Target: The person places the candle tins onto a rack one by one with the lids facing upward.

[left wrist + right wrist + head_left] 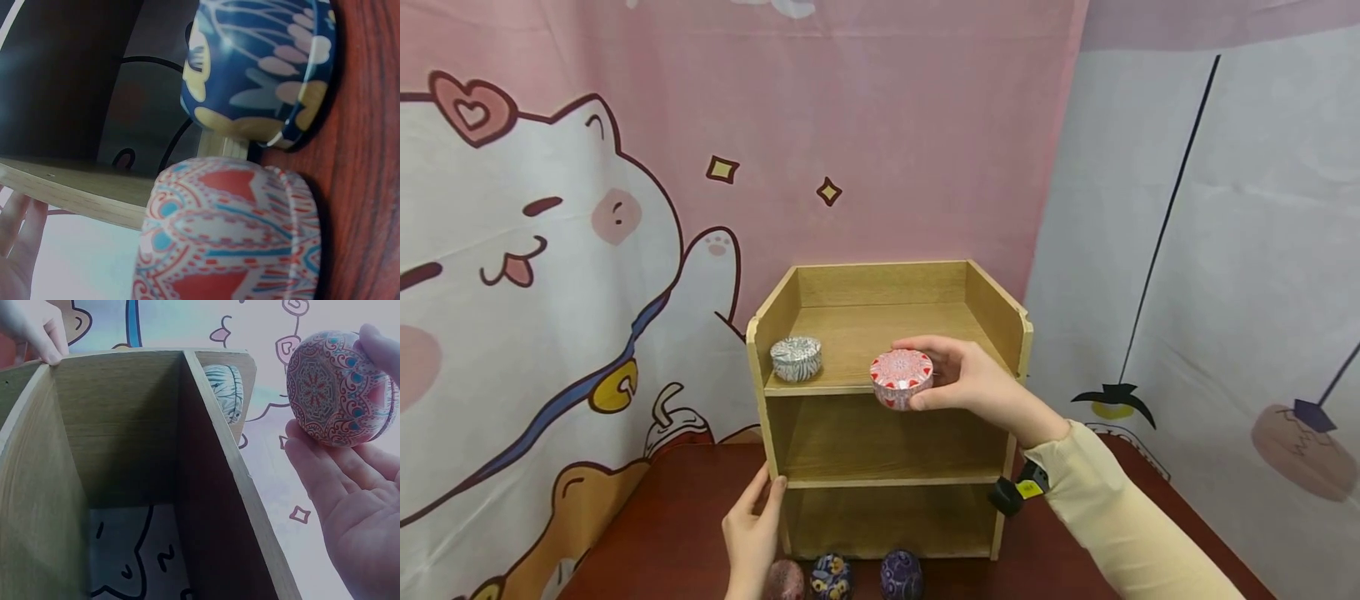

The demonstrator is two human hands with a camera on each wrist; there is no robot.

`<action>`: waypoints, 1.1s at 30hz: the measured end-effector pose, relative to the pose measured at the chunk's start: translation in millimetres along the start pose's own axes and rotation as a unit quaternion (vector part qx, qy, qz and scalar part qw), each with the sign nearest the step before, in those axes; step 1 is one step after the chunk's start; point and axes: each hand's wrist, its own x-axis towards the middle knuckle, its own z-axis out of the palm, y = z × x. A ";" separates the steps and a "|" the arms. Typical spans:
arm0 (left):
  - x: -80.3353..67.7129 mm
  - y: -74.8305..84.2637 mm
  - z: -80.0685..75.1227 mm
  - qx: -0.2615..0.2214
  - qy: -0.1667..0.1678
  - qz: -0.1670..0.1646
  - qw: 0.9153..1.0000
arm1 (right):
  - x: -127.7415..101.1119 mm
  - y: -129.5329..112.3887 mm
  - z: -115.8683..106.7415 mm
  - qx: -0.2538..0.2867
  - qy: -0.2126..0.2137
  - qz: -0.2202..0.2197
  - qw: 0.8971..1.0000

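Head view: wooden shelf unit (880, 400) on the dark red table (685, 525). Your left hand (752, 529) rests relaxed fingers on its lower-left front edge, gripping nothing. Your right hand (970, 379) pinches the red patterned tin (901, 379) between thumb and fingers, right at the top shelf's front lip. A grey-white tin (796, 358) sits on that shelf, well left of your right hand. Three more tins (831, 577) lie beside your left hand. Risk: the tin looks half over the lip, so releasing there could drop it; bumping the unit could shift it, since your left hand only steadies lightly.
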 end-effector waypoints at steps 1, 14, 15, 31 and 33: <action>-0.1 -0.2 0.0 0.001 0.001 0.002 1.000 | 1.3 -0.5 -0.3 -0.003 0.003 0.003 1.000; -0.2 1.2 -0.5 0.004 0.002 0.006 1.000 | 22.8 -4.5 -7.1 -0.038 0.027 0.016 0.999; -0.2 1.4 -0.6 0.005 0.001 0.005 1.000 | 24.5 -4.2 -7.4 -0.039 0.029 0.018 0.999; 0.0 0.8 -0.2 0.001 -0.002 -0.007 1.000 | 45.3 -0.1 -12.3 -0.056 0.045 0.033 0.997; 0.1 0.9 -0.5 0.001 -0.002 -0.006 1.000 | 48.1 1.5 -13.7 -0.064 0.048 0.038 0.996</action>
